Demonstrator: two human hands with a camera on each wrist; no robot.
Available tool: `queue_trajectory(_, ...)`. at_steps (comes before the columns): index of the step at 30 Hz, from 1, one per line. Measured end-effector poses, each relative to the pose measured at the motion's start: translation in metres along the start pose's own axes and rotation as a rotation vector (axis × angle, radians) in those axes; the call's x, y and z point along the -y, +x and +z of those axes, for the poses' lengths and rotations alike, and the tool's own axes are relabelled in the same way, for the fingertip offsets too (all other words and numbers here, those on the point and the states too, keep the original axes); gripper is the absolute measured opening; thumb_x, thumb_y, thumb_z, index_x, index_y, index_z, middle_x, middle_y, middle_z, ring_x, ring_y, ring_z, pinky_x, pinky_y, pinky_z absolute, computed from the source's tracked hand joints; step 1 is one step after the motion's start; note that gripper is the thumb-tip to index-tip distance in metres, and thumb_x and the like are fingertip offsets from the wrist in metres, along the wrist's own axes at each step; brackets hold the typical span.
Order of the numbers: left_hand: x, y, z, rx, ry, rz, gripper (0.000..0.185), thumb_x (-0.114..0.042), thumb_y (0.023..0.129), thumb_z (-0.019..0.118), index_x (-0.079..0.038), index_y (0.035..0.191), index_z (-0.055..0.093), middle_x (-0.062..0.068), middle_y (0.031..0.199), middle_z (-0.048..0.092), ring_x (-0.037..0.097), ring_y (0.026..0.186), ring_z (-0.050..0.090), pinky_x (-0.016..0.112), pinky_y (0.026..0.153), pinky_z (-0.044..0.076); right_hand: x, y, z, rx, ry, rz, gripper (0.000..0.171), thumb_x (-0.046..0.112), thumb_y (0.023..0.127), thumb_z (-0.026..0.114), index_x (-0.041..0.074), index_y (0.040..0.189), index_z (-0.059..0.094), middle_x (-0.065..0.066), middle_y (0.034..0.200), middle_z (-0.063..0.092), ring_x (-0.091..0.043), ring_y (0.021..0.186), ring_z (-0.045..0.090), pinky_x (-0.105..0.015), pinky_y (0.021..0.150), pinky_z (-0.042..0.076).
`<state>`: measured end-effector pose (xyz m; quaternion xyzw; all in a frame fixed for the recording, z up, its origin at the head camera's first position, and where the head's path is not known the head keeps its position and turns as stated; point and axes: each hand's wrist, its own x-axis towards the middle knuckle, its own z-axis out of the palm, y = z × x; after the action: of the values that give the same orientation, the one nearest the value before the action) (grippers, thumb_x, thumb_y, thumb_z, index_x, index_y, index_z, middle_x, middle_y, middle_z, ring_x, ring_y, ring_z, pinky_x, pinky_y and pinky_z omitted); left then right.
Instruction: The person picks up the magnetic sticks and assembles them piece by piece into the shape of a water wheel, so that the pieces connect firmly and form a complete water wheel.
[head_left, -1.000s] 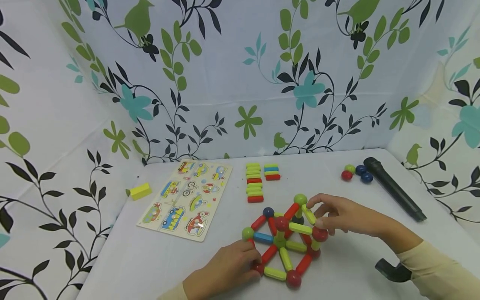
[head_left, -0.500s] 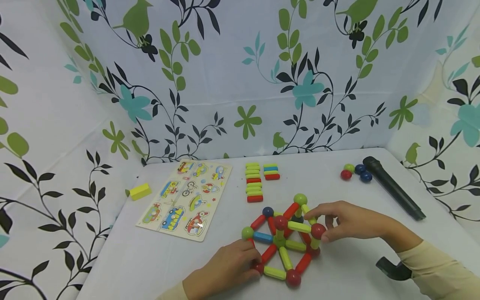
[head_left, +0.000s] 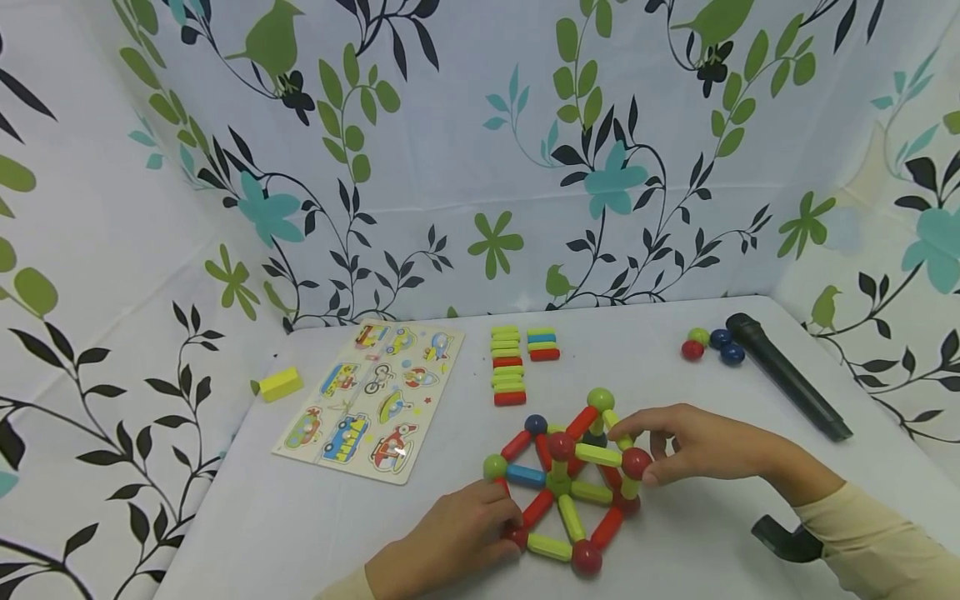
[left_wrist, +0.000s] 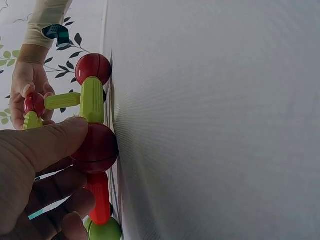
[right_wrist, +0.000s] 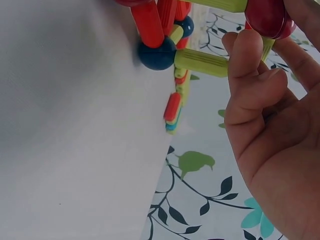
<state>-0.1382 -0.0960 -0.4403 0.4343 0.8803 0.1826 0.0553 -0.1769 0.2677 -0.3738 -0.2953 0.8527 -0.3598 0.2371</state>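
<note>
Head view gives me a stick-and-ball frame (head_left: 558, 483) on the white counter (head_left: 300, 533), right of centre, between the person's two hands. I see the left grip (head_left: 465, 525) clamped on a low red ball (left_wrist: 95, 150) at its near-left corner; the right grip (head_left: 697, 442) holds the raised red ball (head_left: 637, 462) on its right side between thumb and fingers. Nearest to a container is the puzzle board (head_left: 411, 386) at left, its vehicle shapes (head_left: 347, 437) set out in rows. Short rods (head_left: 507, 361) lie in two columns behind the frame; four balls (head_left: 692, 350) sit beside a black tube (head_left: 791, 379).
</note>
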Motion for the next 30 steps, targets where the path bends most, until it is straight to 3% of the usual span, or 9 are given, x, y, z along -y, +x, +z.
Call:
queue_trajectory(7, -0.001, 0.0, 0.0, -0.003, -0.007, -0.011, 0.023, -0.031, 0.087, 0.082, -0.025, 0.107, 0.073, -0.019, 0.09, 0.057, -0.004, 0.084, 0.049, 0.009, 0.072, 0.044, -0.004, -0.002, -0.007, -0.014, -0.013, -0.008, 0.056, 0.032, 0.093, 0.075, 0.018, 0.144, 0.056, 0.001, 0.121, 0.066, -0.015, 0.089, 0.063, -0.029, 0.071, 0.054)
queue_trajectory(13, 0.0, -0.001, 0.001, -0.014, -0.007, -0.004, 0.022, -0.03, 0.087, 0.082, -0.025, 0.106, 0.073, -0.019, 0.09, 0.056, -0.004, 0.084, 0.049, 0.009, 0.071, 0.044, -0.018, -0.007, -0.027, -0.239, 0.013, -0.008, 0.035, 0.022, 0.1, 0.065, 0.016, 0.134, 0.06, -0.004, 0.112, 0.067, -0.02, 0.091, 0.063, -0.029, 0.073, 0.056)
queue_trajectory(17, 0.0, -0.001, 0.0, -0.008, -0.015, -0.005, 0.022, -0.03, 0.087, 0.083, -0.025, 0.106, 0.073, -0.019, 0.09, 0.057, -0.004, 0.084, 0.049, 0.009, 0.071, 0.044, -0.028, 0.001, -0.033, -0.379, -0.053, 0.055, 0.031, 0.028, 0.101, 0.065, 0.014, 0.128, 0.066, -0.003, 0.107, 0.067, -0.02, 0.085, 0.061, -0.028, 0.068, 0.055)
queue_trajectory(21, 0.0, -0.002, -0.003, -0.004, -0.016, -0.016, 0.022, -0.03, 0.087, 0.082, -0.025, 0.106, 0.073, -0.019, 0.09, 0.056, -0.004, 0.084, 0.048, 0.01, 0.071, 0.044, -0.04, 0.032, -0.039, -0.427, -0.212, 0.121, 0.032, 0.028, 0.098, 0.069, 0.011, 0.126, 0.069, -0.002, 0.105, 0.068, -0.02, 0.084, 0.059, -0.029, 0.069, 0.055)
queue_trajectory(25, 0.0, -0.002, -0.004, -0.012, 0.002, -0.01, 0.021, -0.029, 0.087, 0.082, -0.025, 0.106, 0.073, -0.019, 0.091, 0.056, -0.003, 0.085, 0.049, 0.009, 0.072, 0.044, -0.049, 0.084, -0.046, -0.417, -0.404, 0.117, 0.031, 0.021, 0.096, 0.071, 0.007, 0.124, 0.07, -0.005, 0.106, 0.069, -0.023, 0.091, 0.063, -0.037, 0.078, 0.057)
queue_trajectory(30, -0.001, -0.001, 0.002, 0.014, -0.019, 0.01, 0.022, -0.029, 0.088, 0.081, -0.024, 0.108, 0.073, -0.018, 0.094, 0.058, -0.005, 0.087, 0.049, 0.009, 0.074, 0.044, -0.058, 0.143, -0.042, -0.382, -0.484, 0.098, 0.032, 0.016, 0.096, 0.071, 0.006, 0.126, 0.07, -0.01, 0.113, 0.07, -0.031, 0.107, 0.065, -0.046, 0.092, 0.055)
